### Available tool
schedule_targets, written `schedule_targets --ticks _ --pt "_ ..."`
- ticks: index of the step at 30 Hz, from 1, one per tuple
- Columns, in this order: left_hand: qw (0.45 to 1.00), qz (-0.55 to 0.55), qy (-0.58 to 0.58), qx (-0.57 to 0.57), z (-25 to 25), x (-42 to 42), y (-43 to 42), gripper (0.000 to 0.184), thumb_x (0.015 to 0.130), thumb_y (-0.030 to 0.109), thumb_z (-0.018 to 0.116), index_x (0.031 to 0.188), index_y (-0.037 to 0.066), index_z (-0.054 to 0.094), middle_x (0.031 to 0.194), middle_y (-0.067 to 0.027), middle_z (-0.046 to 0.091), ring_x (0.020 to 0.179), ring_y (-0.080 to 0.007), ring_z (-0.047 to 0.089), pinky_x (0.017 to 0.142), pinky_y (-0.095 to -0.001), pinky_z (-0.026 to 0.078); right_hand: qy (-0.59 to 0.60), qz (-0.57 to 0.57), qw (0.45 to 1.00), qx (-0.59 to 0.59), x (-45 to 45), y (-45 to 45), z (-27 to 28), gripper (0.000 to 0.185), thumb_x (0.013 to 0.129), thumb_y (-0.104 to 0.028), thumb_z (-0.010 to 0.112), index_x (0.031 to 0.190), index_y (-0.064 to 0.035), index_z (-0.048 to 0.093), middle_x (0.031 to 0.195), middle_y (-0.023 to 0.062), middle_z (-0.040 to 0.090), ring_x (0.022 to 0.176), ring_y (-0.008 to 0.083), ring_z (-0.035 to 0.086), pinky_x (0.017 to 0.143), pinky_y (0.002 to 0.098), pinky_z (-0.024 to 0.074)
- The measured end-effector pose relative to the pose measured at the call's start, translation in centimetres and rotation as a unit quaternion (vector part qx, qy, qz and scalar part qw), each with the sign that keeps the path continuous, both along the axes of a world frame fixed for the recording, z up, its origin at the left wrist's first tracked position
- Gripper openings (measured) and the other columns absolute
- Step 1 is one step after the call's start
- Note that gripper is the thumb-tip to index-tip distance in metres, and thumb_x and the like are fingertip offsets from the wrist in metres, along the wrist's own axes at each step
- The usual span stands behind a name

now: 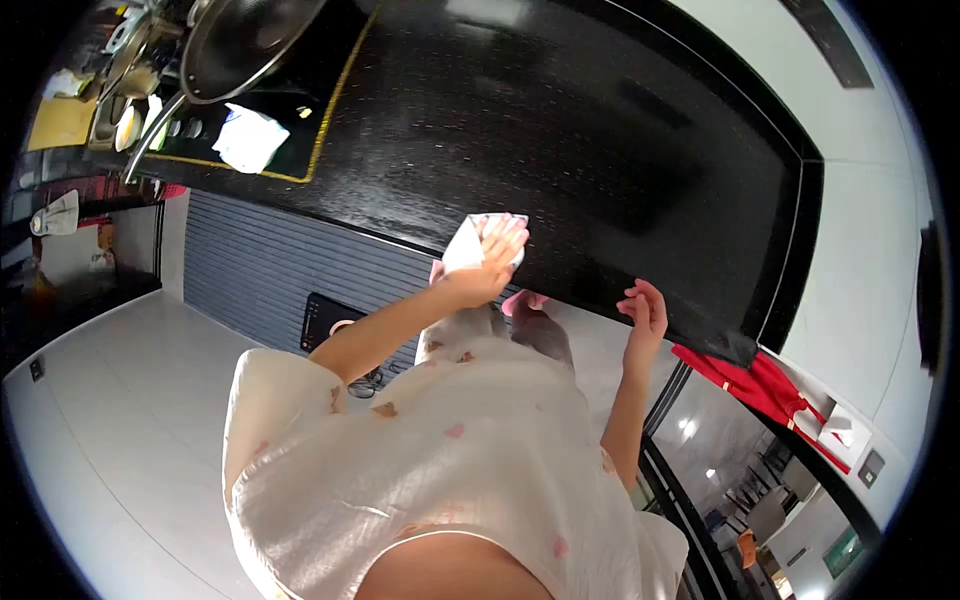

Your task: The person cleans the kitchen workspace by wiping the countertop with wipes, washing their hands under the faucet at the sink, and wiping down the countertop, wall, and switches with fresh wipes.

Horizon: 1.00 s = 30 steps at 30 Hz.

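A white and pink cloth point(463, 247) lies at the front edge of the black countertop point(600, 150). My left hand point(497, 252) presses flat on this cloth, its fingers stretched out toward the counter's far side. To the right, my right hand point(645, 307) hovers by the counter's front edge with its fingers loosely bent and apart, and nothing shows in it. The counter surface beyond both hands looks dark and shiny, with light reflections and small specks.
At the upper left, a large pan point(245, 45) rests on the stove, near a crumpled white cloth point(250, 138). Pots and a yellow board point(62, 123) stand farther left. A red cloth point(765, 388) hangs at the counter's right corner.
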<state>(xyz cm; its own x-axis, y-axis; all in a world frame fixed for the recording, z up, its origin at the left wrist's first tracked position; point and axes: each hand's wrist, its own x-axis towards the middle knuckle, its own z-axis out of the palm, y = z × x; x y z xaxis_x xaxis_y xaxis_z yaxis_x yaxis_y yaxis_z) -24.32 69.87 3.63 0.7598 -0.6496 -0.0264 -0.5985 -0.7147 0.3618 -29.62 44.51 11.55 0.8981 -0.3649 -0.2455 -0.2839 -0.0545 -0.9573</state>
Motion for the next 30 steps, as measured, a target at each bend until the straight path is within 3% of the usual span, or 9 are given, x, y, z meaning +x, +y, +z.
schedule_targets --ticks 7,8,9,11,14,17,19,23,30 --pt "0.946 -0.151 -0.008 -0.286 -7.2 -5.6 -23.3 0.051 0.073 0.004 0.038 0.123 -0.002 0.028 0.132 -0.0191 0.022 0.126 -0.0329 0.016 0.099 -0.0531 0.009 0.002 -0.155 0.988 0.000 -7.8 -14.0 -0.2 0.022 0.086 -0.013 0.044 0.102 -0.0010 0.052 0.085 0.0051 0.054 0.069 0.0098 0.052 0.066 0.0232 0.0439" --pt "0.914 -0.161 0.068 -0.367 -9.9 -7.0 -28.0 0.044 0.084 0.009 0.029 0.127 0.000 0.023 0.135 -0.0137 0.019 0.128 -0.0259 0.013 0.103 -0.0447 0.007 0.006 -0.187 0.982 -0.017 -9.0 -15.3 0.3 0.022 0.086 -0.015 0.045 0.102 -0.0014 0.052 0.085 0.0047 0.054 0.069 0.0096 0.051 0.066 0.0230 0.0434" --pt "0.834 -0.110 0.437 -0.318 -7.6 -8.0 -32.5 0.044 0.088 0.016 0.024 0.128 -0.002 0.019 0.136 -0.0141 0.016 0.128 -0.0234 0.010 0.105 -0.0368 0.008 -0.011 -0.214 0.977 -0.014 -10.4 -16.9 0.3 0.023 0.086 -0.016 0.046 0.102 -0.0014 0.052 0.085 0.0045 0.054 0.070 0.0097 0.051 0.065 0.0229 0.0430" --pt "0.809 -0.342 0.429 -0.213 -5.2 -7.7 -37.4 0.049 0.091 0.024 0.019 0.130 -0.004 0.012 0.139 -0.0152 0.008 0.129 -0.0260 0.004 0.105 -0.0359 0.006 -0.035 -0.238 0.970 -0.027 -12.5 -19.3 1.7 0.025 0.085 -0.018 0.047 0.104 -0.0007 0.051 0.085 0.0047 0.054 0.069 0.0103 0.050 0.063 0.0231 0.0423" --pt "0.487 -0.244 0.741 -0.392 0.3 -5.2 -38.1 0.050 0.086 0.024 0.027 0.131 0.005 0.018 0.134 -0.0109 0.022 0.122 -0.0236 0.020 0.101 -0.0379 0.015 -0.117 -0.304 0.945 0.017 -16.4 -24.1 2.8 0.028 0.085 -0.018 0.047 0.106 0.0007 0.048 0.085 0.0072 0.054 0.070 0.0123 0.051 0.062 0.0231 0.0423" --pt "0.033 -0.090 0.873 -0.479 7.2 -3.1 -37.0 0.053 0.081 0.024 0.035 0.132 0.014 0.023 0.130 -0.0065 0.035 0.115 -0.0213 0.037 0.097 -0.0400 0.024 -0.150 -0.307 0.938 0.051 -18.2 -27.4 3.8 0.036 0.086 -0.024 0.044 0.111 0.0023 0.044 0.092 0.0101 0.054 0.081 0.0167 0.053 0.072 0.0289 0.0417" --pt "-0.029 -0.137 0.826 -0.546 10.7 -0.4 -32.8 0.054 0.081 0.025 0.036 0.132 0.013 0.023 0.129 -0.0063 0.036 0.114 -0.0228 0.038 0.097 -0.0438 0.025 -0.108 -0.339 0.934 0.017 -14.4 -25.6 5.6 0.041 0.086 -0.028 0.043 0.114 0.0029 0.042 0.097 0.0109 0.054 0.088 0.0185 0.052 0.079 0.0328 0.0396" --pt "0.070 -0.144 0.720 -0.676 13.2 2.1 -25.5 0.059 0.083 0.039 0.036 0.132 0.010 0.021 0.133 -0.0099 0.030 0.117 -0.0289 0.035 0.097 -0.0454 0.025 -0.116 0.024 0.966 0.231 -4.8 -19.5 6.2 0.049 0.086 -0.031 0.037 0.123 0.0007 0.034 0.123 0.0145 0.041 0.111 0.0248 0.039 0.095 0.0383 0.0283" --pt "0.173 -0.015 0.639 -0.749 14.5 3.9 -10.9 0.083 0.072 0.069 0.030 0.128 0.007 0.031 0.129 -0.0159 0.033 0.117 -0.0339 0.035 0.094 -0.0469 0.032 -0.056 0.301 0.944 0.119 7.0 -3.0 9.2 0.032 0.073 -0.012 0.058 0.102 0.0013 0.050 0.097 0.0050 0.054 0.094 0.0136 0.048 0.086 0.0284 0.0342"
